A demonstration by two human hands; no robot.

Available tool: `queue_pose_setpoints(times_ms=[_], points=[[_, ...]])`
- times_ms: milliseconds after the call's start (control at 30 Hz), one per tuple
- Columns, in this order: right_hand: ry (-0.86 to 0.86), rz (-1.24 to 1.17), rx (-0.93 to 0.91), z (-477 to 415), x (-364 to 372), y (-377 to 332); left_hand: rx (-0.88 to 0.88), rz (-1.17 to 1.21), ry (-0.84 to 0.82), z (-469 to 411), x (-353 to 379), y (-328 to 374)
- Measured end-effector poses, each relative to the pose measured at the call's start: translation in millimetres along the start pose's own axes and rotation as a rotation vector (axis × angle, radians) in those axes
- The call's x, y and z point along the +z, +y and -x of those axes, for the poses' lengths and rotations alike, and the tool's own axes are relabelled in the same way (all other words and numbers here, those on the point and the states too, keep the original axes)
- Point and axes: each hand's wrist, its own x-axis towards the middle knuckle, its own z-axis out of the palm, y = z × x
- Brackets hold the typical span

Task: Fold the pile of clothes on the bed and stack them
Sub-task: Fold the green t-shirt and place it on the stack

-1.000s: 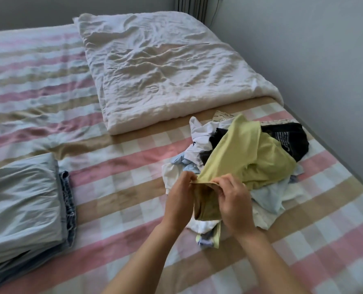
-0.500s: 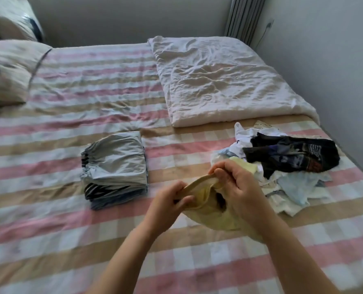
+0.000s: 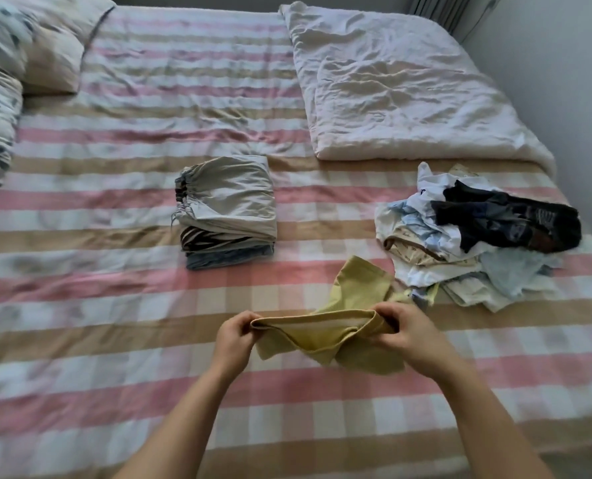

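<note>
A yellow-green garment hangs stretched between my hands above the striped bed. My left hand pinches one end of its waistband and my right hand pinches the other end. Part of the garment trails back towards the unfolded pile, a heap of white, pale blue and black clothes at the right. A folded stack with a grey piece on top sits in the middle of the bed, left of the pile.
A folded white duvet lies at the far right of the bed. Pillows sit at the far left. A grey wall runs along the bed's right side, with a radiator in the corner.
My hands drew the yellow-green garment off the pile towards me and moved apart, stretching its waistband wide. The view swung left, bringing the folded stack and the pillows into sight.
</note>
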Motion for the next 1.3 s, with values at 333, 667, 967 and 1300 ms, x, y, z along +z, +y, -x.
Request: queue_pose_setpoints(times_ms=[333, 667, 967, 1300], points=[[0.408, -0.004, -0.120, 41.2, 6.0, -25.6, 0.324, -0.129, 0.314, 53.3, -59.3, 71.0], [0.518, -0.009, -0.390, 106.2, -30.1, -112.0, 0.493, -0.179, 0.246, 124.0, -141.5, 173.8], [0.403, 0.155, -0.318, 41.4, -2.7, -68.2, 0.360, -0.390, 0.158, 69.6, -134.8, 109.5], [0.375, 0.371, -0.206, -97.6, 45.4, 50.8, 0.265, -0.579, 0.152, -53.9, -80.0, -12.9]])
